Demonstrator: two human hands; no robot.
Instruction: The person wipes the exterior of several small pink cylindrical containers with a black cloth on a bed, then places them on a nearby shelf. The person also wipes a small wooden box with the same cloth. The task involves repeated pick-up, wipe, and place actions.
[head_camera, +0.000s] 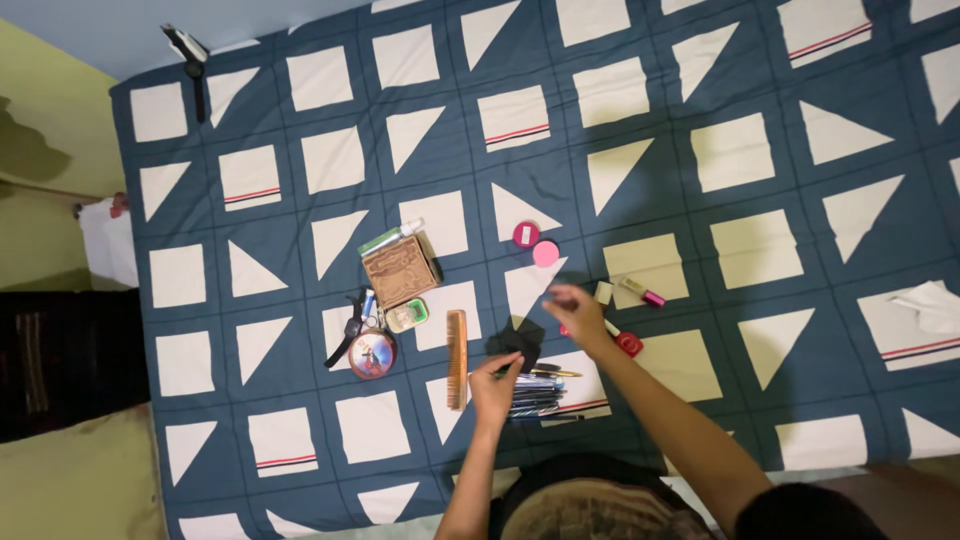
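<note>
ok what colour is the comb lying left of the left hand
The comb is orange-brown, like wood, seen in the head view.

Both forearms are bare from the elbow down, with no sleeves reaching the wrists. The left hand (495, 388) and the right hand (580, 310) carry no gloves, and no watch, bracelet or ring can be made out on either. At the bottom edge, dark clothing shows beside the right upper arm, its detail lost in shadow.
</note>
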